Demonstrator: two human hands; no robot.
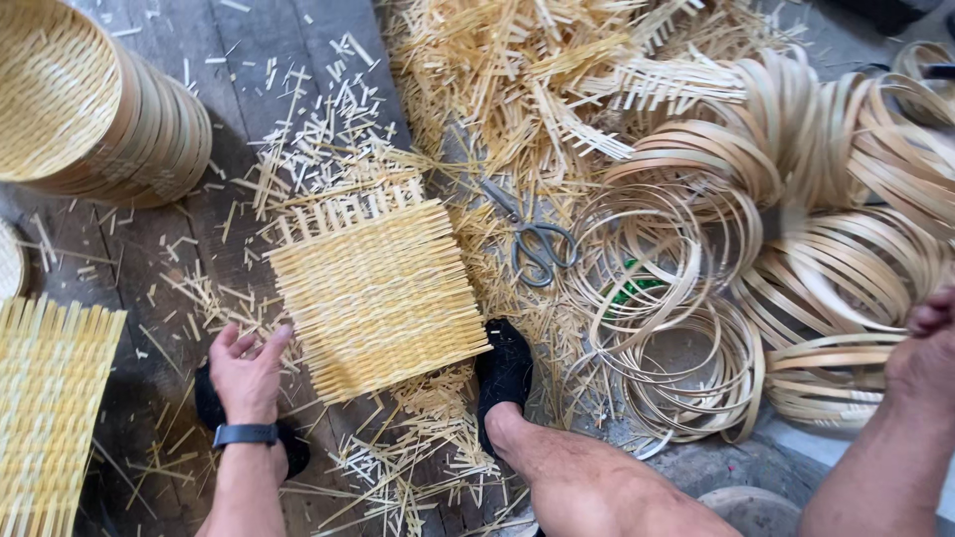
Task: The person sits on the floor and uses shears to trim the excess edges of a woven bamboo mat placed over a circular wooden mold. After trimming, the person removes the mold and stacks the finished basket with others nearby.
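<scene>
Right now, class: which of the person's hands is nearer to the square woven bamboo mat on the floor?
Left. The left hand lies open beside the woven mat's lower-left edge. The right hand is far off, past the bamboo hoops.

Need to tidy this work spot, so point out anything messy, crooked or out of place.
Cut bamboo slivers litter the floor around the woven mat. The scissors lie half buried in the offcut pile. The mat's top edge is ragged and it lies askew by the left hand. A green object sits under the hoops.
</scene>
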